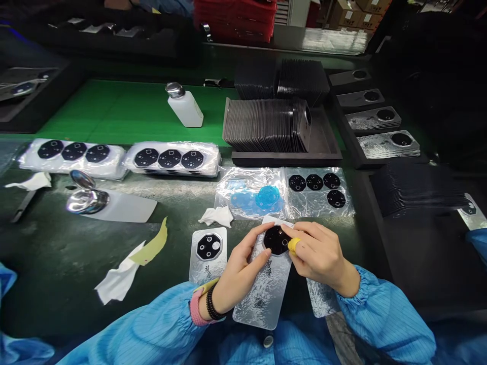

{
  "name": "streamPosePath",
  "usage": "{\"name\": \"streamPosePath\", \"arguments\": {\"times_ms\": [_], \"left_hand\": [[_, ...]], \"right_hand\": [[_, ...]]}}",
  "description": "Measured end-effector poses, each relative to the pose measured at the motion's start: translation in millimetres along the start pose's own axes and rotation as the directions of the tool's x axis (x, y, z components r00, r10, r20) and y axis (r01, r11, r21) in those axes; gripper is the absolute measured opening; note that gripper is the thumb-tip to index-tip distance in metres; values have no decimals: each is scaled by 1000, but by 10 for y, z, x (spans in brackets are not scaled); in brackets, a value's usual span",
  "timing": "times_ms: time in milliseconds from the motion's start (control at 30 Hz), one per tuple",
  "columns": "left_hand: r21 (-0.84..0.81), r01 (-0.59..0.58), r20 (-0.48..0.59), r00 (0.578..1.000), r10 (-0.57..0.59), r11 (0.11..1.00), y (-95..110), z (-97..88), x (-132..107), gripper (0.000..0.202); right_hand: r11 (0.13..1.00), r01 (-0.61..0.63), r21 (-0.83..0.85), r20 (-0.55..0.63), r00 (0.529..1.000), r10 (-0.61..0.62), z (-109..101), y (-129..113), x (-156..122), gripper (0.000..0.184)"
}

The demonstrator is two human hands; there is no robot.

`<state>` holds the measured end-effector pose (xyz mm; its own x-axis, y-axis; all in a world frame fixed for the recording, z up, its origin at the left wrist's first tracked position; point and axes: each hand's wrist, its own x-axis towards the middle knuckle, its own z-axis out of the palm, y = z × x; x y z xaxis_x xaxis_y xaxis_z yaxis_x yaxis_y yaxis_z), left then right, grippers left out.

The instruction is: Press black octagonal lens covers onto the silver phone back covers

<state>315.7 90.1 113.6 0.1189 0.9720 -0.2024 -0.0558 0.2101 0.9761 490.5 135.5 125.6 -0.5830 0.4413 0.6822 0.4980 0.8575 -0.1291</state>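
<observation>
A silvery phone back cover [262, 299] with a textured surface and dark lettering is tilted between my hands. My left hand [243, 268] grips its left edge, thumb and forefinger beside the black camera lens disc [275, 240]. My right hand [319, 253], with a yellow finger cot [293, 245] on one finger, is closed at the cover's upper right edge, its fingertips pressing the disc. Another back cover with a camera disc [209, 248] lies left of my left hand. Beneath my right wrist lies a third cover [322, 299], partly hidden.
Behind my hands lie a bag of black discs [319, 203], blue film [262, 197] and two bagged disc stacks [76, 167]. Farther back stand a rack of dark plates [262, 126] and a white bottle [186, 107]. A metal-lidded bottle [122, 205] and wipes [119, 279] lie left; trays of covers [388, 147] stand right.
</observation>
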Motion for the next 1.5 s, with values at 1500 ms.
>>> {"name": "streamPosePath", "arguments": {"times_ms": [1500], "left_hand": [[-18,-115,20,993,115,993,-53,-8,-96,22]], "right_hand": [[407,-571,713,337,788,515,-79,-42,-13,19]]}}
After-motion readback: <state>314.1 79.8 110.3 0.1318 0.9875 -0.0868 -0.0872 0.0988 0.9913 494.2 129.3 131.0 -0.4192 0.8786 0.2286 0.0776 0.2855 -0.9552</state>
